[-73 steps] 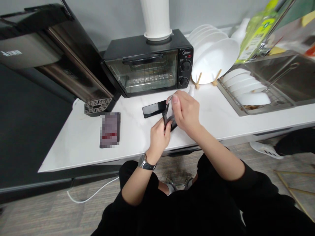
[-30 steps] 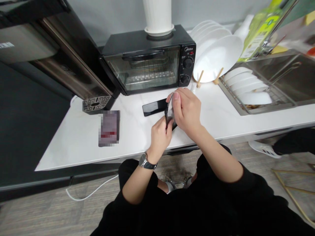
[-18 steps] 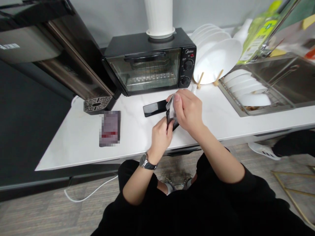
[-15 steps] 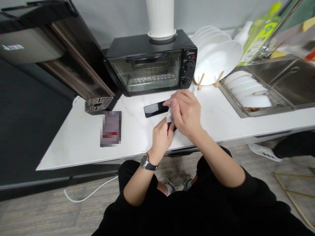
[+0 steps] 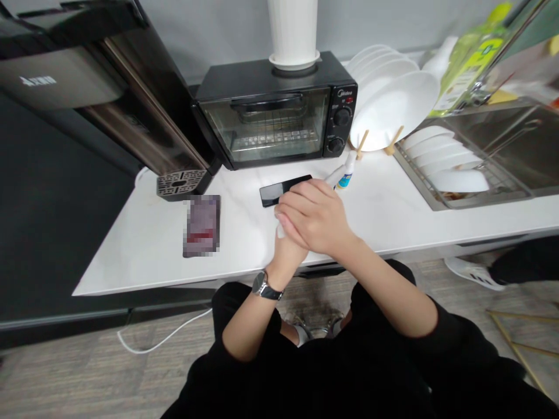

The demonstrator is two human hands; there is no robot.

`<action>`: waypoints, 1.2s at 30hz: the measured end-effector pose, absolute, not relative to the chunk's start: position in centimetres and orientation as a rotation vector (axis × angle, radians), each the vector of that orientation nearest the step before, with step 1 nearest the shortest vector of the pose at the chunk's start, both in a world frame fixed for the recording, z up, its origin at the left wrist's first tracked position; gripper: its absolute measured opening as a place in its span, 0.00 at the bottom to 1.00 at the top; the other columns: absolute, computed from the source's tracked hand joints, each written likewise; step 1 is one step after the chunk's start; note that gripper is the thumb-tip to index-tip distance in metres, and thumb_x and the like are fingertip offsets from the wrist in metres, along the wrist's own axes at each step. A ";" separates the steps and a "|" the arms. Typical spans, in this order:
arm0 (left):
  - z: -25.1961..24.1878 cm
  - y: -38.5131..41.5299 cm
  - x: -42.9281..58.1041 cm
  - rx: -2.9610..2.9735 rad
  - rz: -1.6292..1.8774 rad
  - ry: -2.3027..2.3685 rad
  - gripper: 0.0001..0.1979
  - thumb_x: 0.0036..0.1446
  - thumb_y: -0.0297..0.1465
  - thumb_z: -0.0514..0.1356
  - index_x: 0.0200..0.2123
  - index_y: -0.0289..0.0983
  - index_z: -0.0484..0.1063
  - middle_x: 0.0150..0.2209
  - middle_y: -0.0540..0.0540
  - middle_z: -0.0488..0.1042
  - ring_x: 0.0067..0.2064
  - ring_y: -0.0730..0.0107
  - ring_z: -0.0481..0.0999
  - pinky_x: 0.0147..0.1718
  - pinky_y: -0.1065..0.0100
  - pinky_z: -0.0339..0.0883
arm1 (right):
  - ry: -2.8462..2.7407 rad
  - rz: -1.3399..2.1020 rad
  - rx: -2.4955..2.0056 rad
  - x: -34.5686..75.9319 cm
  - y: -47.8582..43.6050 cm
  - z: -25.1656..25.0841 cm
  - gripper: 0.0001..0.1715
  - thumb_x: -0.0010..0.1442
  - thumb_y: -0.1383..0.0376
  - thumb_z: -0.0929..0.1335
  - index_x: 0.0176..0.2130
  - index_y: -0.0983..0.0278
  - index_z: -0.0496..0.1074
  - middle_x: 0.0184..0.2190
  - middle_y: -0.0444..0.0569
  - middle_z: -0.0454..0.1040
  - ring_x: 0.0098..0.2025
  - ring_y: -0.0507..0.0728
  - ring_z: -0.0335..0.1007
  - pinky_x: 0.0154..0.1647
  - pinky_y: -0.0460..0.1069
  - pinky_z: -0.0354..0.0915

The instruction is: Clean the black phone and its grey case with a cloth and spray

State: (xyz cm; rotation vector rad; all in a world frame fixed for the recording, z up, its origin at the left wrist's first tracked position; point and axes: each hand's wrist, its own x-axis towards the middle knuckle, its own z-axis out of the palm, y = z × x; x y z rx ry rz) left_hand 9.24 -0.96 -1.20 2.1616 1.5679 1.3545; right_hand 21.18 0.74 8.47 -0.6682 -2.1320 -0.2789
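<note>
The name "Midea" can be read on the black toaster oven [image 5: 275, 107], at the top of its control panel [image 5: 342, 128]; the markings by the knobs [image 5: 342, 116] are too small to read. Left of the oven, a tall dark machine [image 5: 148, 110] bears blurred pale lettering [image 5: 38, 81]. Right of the oven, the label [image 5: 478, 64] on a green bottle [image 5: 471, 55] is also illegible

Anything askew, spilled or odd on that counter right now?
One oddity: the white pot stands on top of the toaster oven, perhaps a poor spot if the oven heats up. I see no spill on the visible counter; the right hand hides part of the left hand.
</note>
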 end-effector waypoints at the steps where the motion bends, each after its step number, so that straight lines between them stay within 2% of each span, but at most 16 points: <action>1: -1.1 -1.0 9.2 2.221 1.352 1.557 0.12 0.71 0.31 0.55 0.33 0.40 0.71 0.26 0.45 0.72 0.32 0.58 0.76 0.33 0.61 0.69 | -2.137 -0.271 -0.679 21.4 0.9 8.4 0.23 0.77 0.60 0.59 0.38 0.59 0.78 0.35 0.47 0.79 0.40 0.59 0.70 0.46 0.57 0.63; 4: -0.3 -1.4 9.2 2.331 1.354 1.464 0.12 0.73 0.32 0.53 0.35 0.39 0.72 0.30 0.46 0.76 0.33 0.63 0.77 0.34 0.63 0.70 | -1.921 -0.067 -0.887 22.4 1.7 8.5 0.30 0.80 0.59 0.54 0.38 0.62 0.78 0.32 0.49 0.77 0.36 0.58 0.70 0.39 0.56 0.62; 6: 0.2 -1.6 9.1 2.334 1.371 1.456 0.12 0.74 0.31 0.52 0.37 0.39 0.72 0.31 0.46 0.77 0.33 0.64 0.78 0.34 0.65 0.70 | -1.794 0.048 -0.974 22.6 1.7 8.6 0.32 0.80 0.59 0.52 0.37 0.62 0.78 0.33 0.50 0.77 0.36 0.57 0.71 0.39 0.55 0.64; 10: -0.3 -1.8 8.7 2.393 1.278 1.558 0.16 0.67 0.28 0.55 0.25 0.40 0.67 0.22 0.46 0.72 0.24 0.62 0.73 0.25 0.63 0.63 | -1.920 -0.109 -0.872 21.7 0.6 9.3 0.26 0.78 0.61 0.56 0.37 0.61 0.78 0.36 0.50 0.80 0.44 0.60 0.72 0.53 0.58 0.66; 12: -0.6 -1.7 8.6 2.416 1.216 1.578 0.16 0.65 0.27 0.56 0.22 0.41 0.66 0.20 0.46 0.71 0.22 0.62 0.72 0.24 0.62 0.61 | -2.054 -0.217 -0.797 21.6 0.6 9.6 0.25 0.78 0.61 0.58 0.36 0.60 0.77 0.34 0.48 0.80 0.42 0.59 0.71 0.57 0.58 0.64; 13: -0.5 -1.7 8.6 2.413 1.218 1.567 0.16 0.65 0.27 0.56 0.23 0.41 0.67 0.21 0.45 0.72 0.24 0.61 0.73 0.25 0.62 0.62 | -2.094 -0.237 -0.795 21.8 0.8 9.7 0.25 0.78 0.60 0.58 0.34 0.60 0.76 0.32 0.48 0.79 0.39 0.59 0.70 0.54 0.58 0.65; 15: -0.2 -1.7 8.8 2.377 1.285 1.517 0.14 0.69 0.28 0.55 0.28 0.40 0.70 0.25 0.44 0.75 0.28 0.61 0.76 0.29 0.63 0.66 | -2.070 -0.199 -0.898 22.5 1.4 9.8 0.29 0.79 0.58 0.56 0.31 0.60 0.73 0.28 0.49 0.75 0.34 0.58 0.68 0.43 0.55 0.63; 17: 0.2 -1.6 9.0 2.332 1.363 1.451 0.11 0.72 0.30 0.54 0.34 0.39 0.71 0.30 0.45 0.77 0.32 0.63 0.78 0.32 0.64 0.69 | -1.921 -0.118 -1.092 23.0 1.9 9.8 0.34 0.80 0.56 0.53 0.27 0.60 0.70 0.24 0.48 0.71 0.29 0.57 0.64 0.33 0.54 0.57; 19: 0.3 -1.6 9.0 2.295 1.386 1.423 0.10 0.72 0.30 0.53 0.36 0.40 0.71 0.32 0.46 0.78 0.33 0.64 0.78 0.33 0.65 0.69 | -1.808 -0.066 -1.215 22.8 1.8 9.8 0.34 0.80 0.56 0.53 0.26 0.60 0.70 0.24 0.48 0.70 0.27 0.56 0.62 0.31 0.54 0.54; 21: 0.1 -1.7 8.8 2.282 1.356 1.469 0.12 0.71 0.29 0.54 0.32 0.40 0.69 0.29 0.46 0.76 0.31 0.64 0.77 0.31 0.65 0.68 | -1.847 -0.073 -1.174 22.1 1.3 10.0 0.32 0.79 0.58 0.55 0.29 0.61 0.73 0.29 0.50 0.75 0.32 0.57 0.68 0.35 0.54 0.59; 24: -0.4 -1.7 8.5 2.313 1.254 1.572 0.15 0.66 0.29 0.56 0.25 0.41 0.64 0.22 0.47 0.70 0.26 0.63 0.72 0.27 0.63 0.64 | -2.025 -0.127 -0.954 21.4 0.9 10.2 0.28 0.78 0.60 0.57 0.32 0.61 0.75 0.36 0.52 0.80 0.43 0.60 0.72 0.49 0.56 0.63; 26: -0.3 -1.7 8.5 2.320 1.266 1.550 0.16 0.68 0.30 0.55 0.25 0.41 0.65 0.22 0.48 0.69 0.26 0.63 0.72 0.28 0.63 0.64 | -2.023 -0.110 -0.951 21.8 1.3 10.0 0.30 0.79 0.58 0.56 0.31 0.61 0.74 0.32 0.51 0.78 0.41 0.60 0.72 0.47 0.56 0.64; 29: 0.3 -1.6 8.9 2.307 1.371 1.434 0.13 0.73 0.32 0.53 0.34 0.40 0.70 0.29 0.47 0.75 0.31 0.64 0.76 0.32 0.64 0.68 | -1.805 0.029 -1.171 22.9 2.2 9.6 0.35 0.80 0.53 0.53 0.26 0.60 0.70 0.23 0.48 0.71 0.30 0.57 0.68 0.34 0.53 0.60; 31: 0.5 -1.7 9.0 2.310 1.392 1.420 0.12 0.74 0.33 0.52 0.36 0.40 0.70 0.31 0.47 0.76 0.32 0.65 0.77 0.32 0.65 0.68 | -1.744 0.081 -1.199 23.1 2.1 9.4 0.36 0.80 0.53 0.53 0.26 0.60 0.69 0.24 0.48 0.71 0.28 0.56 0.66 0.32 0.53 0.58; 34: 0.3 -1.8 8.8 2.330 1.378 1.488 0.15 0.72 0.31 0.53 0.29 0.41 0.68 0.26 0.47 0.73 0.28 0.64 0.75 0.29 0.64 0.66 | -1.905 0.010 -0.992 22.6 1.0 9.7 0.31 0.80 0.58 0.54 0.32 0.61 0.74 0.35 0.51 0.79 0.40 0.58 0.72 0.42 0.54 0.64; 36: 0.0 -1.9 8.6 2.364 1.346 1.508 0.15 0.69 0.29 0.55 0.26 0.41 0.66 0.24 0.45 0.73 0.28 0.61 0.75 0.30 0.62 0.67 | -2.045 -0.080 -0.821 22.5 0.5 10.0 0.29 0.79 0.60 0.55 0.35 0.62 0.76 0.37 0.51 0.80 0.44 0.59 0.72 0.49 0.55 0.65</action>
